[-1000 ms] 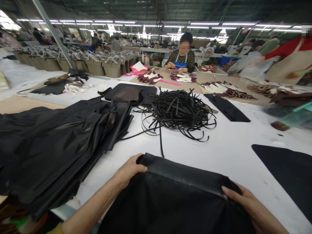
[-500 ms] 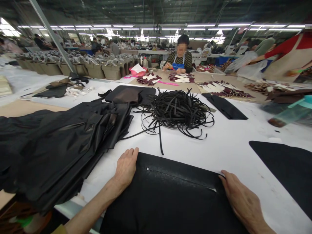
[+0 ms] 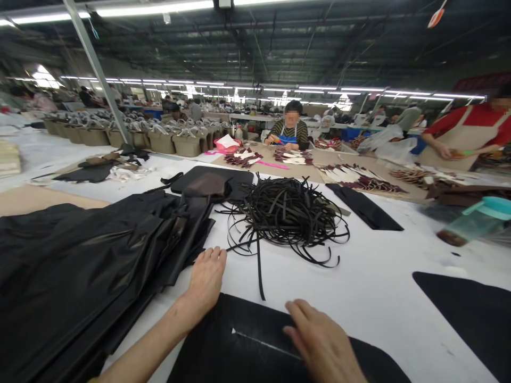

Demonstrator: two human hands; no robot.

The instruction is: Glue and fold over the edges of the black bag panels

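A flat black fabric piece [image 3: 243, 346] with a thin slit lies on the white table [image 3: 371, 276] right in front of me. My left hand [image 3: 205, 279] is stretched out flat on the table beyond the piece's far left corner, its fingertips near the edge of a pile of shiny black lining fabric [image 3: 80, 266]. My right hand [image 3: 319, 343] lies flat, fingers apart, on the black piece near its far edge. Neither hand holds anything. A tangle of black straps [image 3: 285, 215] sits a little beyond both hands.
Another black piece [image 3: 467, 308] lies at the right, a narrow one [image 3: 365, 207] farther back. A clear teal-lidded jug [image 3: 475, 221] stands at right. A seated person [image 3: 291, 130] and a standing person in red [image 3: 467, 133] work at the far tables. Rows of tan bags [image 3: 159, 138] line the back left.
My left hand has slid forward off the piece's corner onto the table. My right hand has moved left from the right corner to the middle of the piece. The view has tilted up.
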